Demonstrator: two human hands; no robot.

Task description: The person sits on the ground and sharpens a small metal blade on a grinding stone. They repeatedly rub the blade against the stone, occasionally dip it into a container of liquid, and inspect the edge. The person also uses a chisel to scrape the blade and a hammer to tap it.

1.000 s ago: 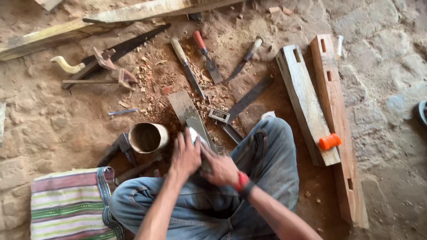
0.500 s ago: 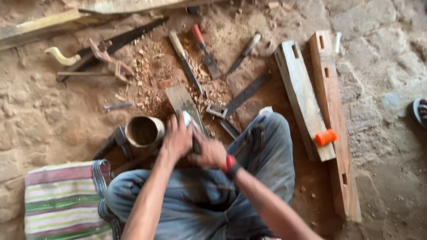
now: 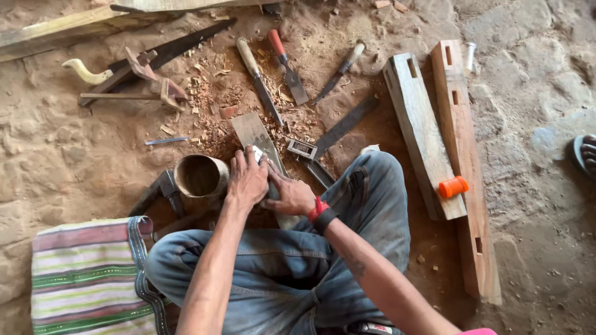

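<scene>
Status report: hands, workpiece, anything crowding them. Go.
Left hand and right hand pressed together on a flat stone; held item hidden. Round tin beside left hand, try square close right.

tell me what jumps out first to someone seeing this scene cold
Both hands meet at the centre: the left hand presses a flat grey stone slab on the dirt floor, the right hand beside it. Two long mortised wooden beams lie at right with an orange cylinder on them. Chisels and a handsaw fan out above among wood chips.
</scene>
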